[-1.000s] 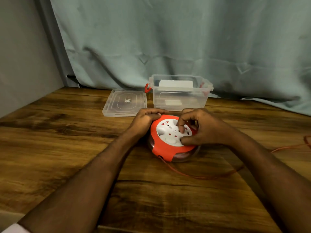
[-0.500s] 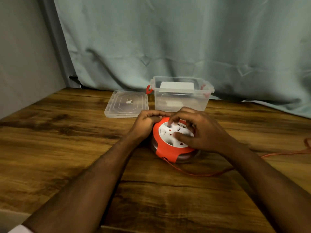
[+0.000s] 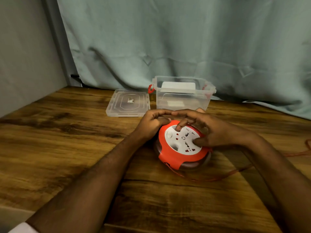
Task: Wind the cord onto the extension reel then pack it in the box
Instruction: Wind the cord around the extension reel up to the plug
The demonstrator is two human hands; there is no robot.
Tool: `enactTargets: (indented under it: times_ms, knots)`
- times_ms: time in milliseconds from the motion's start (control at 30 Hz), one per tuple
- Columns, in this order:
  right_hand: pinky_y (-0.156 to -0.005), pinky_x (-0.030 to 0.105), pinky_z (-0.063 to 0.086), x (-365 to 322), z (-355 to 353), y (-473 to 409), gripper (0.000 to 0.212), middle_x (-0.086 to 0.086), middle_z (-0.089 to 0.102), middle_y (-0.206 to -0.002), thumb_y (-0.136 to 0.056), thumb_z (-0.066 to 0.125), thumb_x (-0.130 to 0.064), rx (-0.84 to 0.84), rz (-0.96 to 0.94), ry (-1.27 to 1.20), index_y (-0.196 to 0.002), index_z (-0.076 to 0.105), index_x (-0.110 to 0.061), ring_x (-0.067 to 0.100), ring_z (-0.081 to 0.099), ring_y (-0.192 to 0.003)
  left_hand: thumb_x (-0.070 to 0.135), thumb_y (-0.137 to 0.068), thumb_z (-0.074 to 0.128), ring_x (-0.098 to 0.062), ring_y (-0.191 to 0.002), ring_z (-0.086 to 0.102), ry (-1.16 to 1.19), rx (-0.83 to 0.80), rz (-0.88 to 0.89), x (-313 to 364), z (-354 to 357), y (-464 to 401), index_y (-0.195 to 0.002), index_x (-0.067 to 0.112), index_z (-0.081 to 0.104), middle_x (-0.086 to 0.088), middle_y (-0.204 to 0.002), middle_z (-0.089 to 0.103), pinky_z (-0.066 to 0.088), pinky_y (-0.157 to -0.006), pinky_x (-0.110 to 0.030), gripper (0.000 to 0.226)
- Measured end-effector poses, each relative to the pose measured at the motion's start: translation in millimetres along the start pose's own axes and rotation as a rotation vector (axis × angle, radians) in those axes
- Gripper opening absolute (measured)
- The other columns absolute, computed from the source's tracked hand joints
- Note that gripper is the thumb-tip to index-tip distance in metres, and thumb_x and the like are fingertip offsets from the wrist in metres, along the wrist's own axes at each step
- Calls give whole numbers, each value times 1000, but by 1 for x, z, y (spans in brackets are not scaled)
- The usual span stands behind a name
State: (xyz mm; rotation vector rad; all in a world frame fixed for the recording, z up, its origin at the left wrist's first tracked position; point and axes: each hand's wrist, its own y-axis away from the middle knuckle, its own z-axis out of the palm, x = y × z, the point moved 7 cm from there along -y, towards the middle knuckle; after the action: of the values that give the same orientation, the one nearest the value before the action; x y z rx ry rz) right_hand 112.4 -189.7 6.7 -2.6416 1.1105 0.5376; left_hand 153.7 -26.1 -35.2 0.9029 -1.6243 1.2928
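Observation:
An orange extension reel (image 3: 176,157) with a white socket face lies flat on the wooden table (image 3: 67,140). My left hand (image 3: 152,123) grips its far left rim. My right hand (image 3: 210,130) rests on the white face, with a fingertip and the thumb pressed on it. A thin orange cord (image 3: 218,178) leaves the reel's front and trails right across the table. A clear plastic box (image 3: 183,96) with red latches stands open just behind the reel.
The box's clear lid (image 3: 128,103) lies flat to the left of the box. A pale green curtain (image 3: 185,39) hangs behind the table. A grey wall (image 3: 20,56) borders the left side. The table's front edge runs along the bottom left.
My right hand has turned round on the white face, fingers now reaching to its far left. The loose cord loop in front of the reel has grown shorter. The left hand stays on the rim.

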Motion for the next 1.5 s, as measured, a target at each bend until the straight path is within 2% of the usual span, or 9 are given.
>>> enactTargets:
  times_ms: [167,333,500,867,967,1067,1200,1333,1500]
  knots:
    - [-103,34,51,10,-1,1,93,-23,69,-114,-72,90,-16,-17,81,-45,-146,43,-47,3,55,-121,-10,-90,52,-14,-85,73,14,-35,-35,1,5,1,-107,11,70,-3,-97,75,57,-74,-23,32]
    - [-74,24,60,7,-4,2,54,-16,70,-101,-59,97,-26,82,97,-91,-100,65,-39,1,66,-100,-7,-90,53,-25,-96,71,4,-7,-57,-4,3,0,-111,4,70,-15,-110,73,58,-84,-32,29]
    - [-61,51,56,4,-3,-2,46,-5,69,-81,-51,88,-56,168,75,31,-76,60,-30,20,65,-76,-7,-90,53,-23,-89,72,44,63,-73,-7,-3,-2,-104,9,73,-10,-101,75,58,-82,-32,29]
    - [-49,16,31,-11,3,-6,55,-13,52,-46,-65,81,-68,387,189,231,-52,60,-19,-2,54,-51,-7,-89,53,-30,-93,70,63,129,-60,-11,-9,-4,-100,7,74,-17,-103,74,58,-85,-38,27]
    - [-50,13,32,-14,3,-5,49,-16,54,-50,-71,78,-67,396,141,249,-59,62,-22,-5,55,-54,-7,-89,52,-29,-92,70,65,132,-64,-11,-9,-4,-102,1,73,-19,-104,73,58,-85,-37,26]
    - [-54,16,39,-16,-2,0,25,-16,65,-70,-78,77,-52,366,31,175,-89,65,-32,-2,60,-64,-9,-89,50,-32,-94,70,86,135,-61,-12,-10,-4,-104,-3,72,-23,-105,72,57,-88,-41,26]
    - [-64,16,50,-10,-3,1,58,-20,60,-118,-74,78,-13,197,-35,149,-121,56,-40,-5,57,-92,-10,-90,48,-30,-96,71,117,87,-38,-8,-6,-3,-105,-2,72,-18,-103,74,58,-86,-35,29]
    - [-74,43,61,-1,0,-2,79,-24,64,-123,-68,77,-10,150,-51,87,-133,50,-47,15,67,-100,-10,-90,48,-23,-91,71,139,51,-13,-4,-3,-2,-102,4,73,-12,-99,75,56,-82,-29,31]
    - [-70,27,58,1,0,0,98,-21,68,-117,-71,84,-7,109,-16,-31,-143,32,-49,0,65,-90,-8,-91,51,-23,-90,72,109,50,-24,-5,-4,-1,-100,9,74,-7,-98,76,58,-80,-32,30]
